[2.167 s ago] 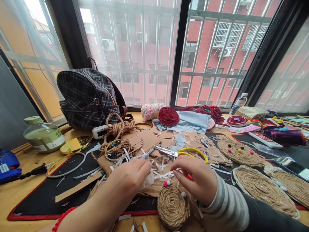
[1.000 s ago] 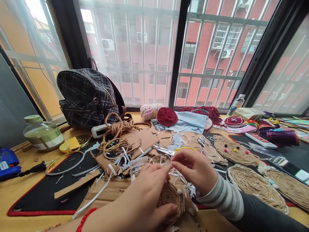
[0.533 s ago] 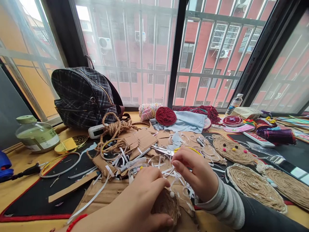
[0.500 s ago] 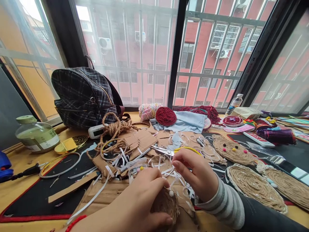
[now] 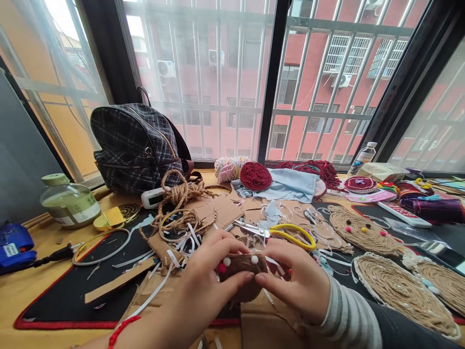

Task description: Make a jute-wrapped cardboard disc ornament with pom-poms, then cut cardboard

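Note:
Both hands hold a brown coiled-rope piece [image 5: 240, 266] with white and red pom-poms on it, close in front of me. My left hand [image 5: 207, 276] grips its left side, thumb on the near face. On the right side, my right hand [image 5: 296, 276] grips it too, and the two thumb tips nearly meet. The fingers hide much of the piece. Just beyond the hands lie yellow-handled scissors [image 5: 290, 236] on cardboard scraps [image 5: 218, 212] and white strips. A bundle of twine [image 5: 181, 191] sits behind to the left.
Coiled rope discs [image 5: 403, 291] with pom-poms lie at the right. A plaid backpack [image 5: 134, 145] leans by the window. A jar of green liquid [image 5: 72, 203] stands at left, near a blue tool [image 5: 16, 247]. Dark red yarn [image 5: 256, 176] and light blue cloth [image 5: 294, 182] rest at the back.
My right hand has moved from beside the scissors onto the rope piece. The piece is now raised and tilted between both hands. The view has shifted slightly left.

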### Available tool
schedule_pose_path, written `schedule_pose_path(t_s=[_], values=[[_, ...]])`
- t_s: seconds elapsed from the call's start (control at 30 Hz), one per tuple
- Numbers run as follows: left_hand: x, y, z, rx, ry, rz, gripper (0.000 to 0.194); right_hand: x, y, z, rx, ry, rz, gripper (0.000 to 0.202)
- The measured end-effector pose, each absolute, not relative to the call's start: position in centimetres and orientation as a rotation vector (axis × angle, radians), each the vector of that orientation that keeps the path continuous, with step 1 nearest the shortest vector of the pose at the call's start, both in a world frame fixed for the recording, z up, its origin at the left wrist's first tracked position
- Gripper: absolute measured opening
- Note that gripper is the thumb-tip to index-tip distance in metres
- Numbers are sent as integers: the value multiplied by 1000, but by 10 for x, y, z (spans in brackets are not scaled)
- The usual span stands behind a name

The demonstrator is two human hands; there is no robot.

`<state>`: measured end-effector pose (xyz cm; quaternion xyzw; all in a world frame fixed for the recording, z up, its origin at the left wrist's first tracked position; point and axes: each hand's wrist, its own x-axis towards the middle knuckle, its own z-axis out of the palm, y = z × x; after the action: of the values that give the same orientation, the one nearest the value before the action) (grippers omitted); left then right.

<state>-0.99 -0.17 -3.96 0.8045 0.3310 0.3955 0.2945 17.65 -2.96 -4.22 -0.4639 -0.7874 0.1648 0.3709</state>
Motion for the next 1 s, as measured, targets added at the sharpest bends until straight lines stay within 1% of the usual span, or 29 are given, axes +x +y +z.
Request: schedule_pose_path(t_s=[0.07, 0.17, 0.3, 0.47, 0.63, 0.93, 1.0], values=[[-11, 0, -43, 2150, 821, 1077, 16, 175, -30, -43, -1188, -2030, 417, 14], [-12, 2, -47, 2202, 773, 1148, 13, 175, -29, -44, -1210, -2020, 428, 13], [-11, 5, -48, 2335, 687, 1194, 19, 175, -28, -49, -1255, -2004, 405, 10], [-5, 6, -50, 2382, 613, 1249, 14, 173, -28, -51, -1285, -2025, 372, 8], [-5, 4, -49, 2375, 657, 1195, 16, 172, -28, -51, -1254, -2026, 348, 8], [-6, 2, -40, 2144, 786, 1085, 15, 170, -33, -51, -1137, -2039, 299, 9], [-7, 2, -38, 2086, 851, 1024, 11, 170, -33, -50, -1121, -2053, 288, 10]])
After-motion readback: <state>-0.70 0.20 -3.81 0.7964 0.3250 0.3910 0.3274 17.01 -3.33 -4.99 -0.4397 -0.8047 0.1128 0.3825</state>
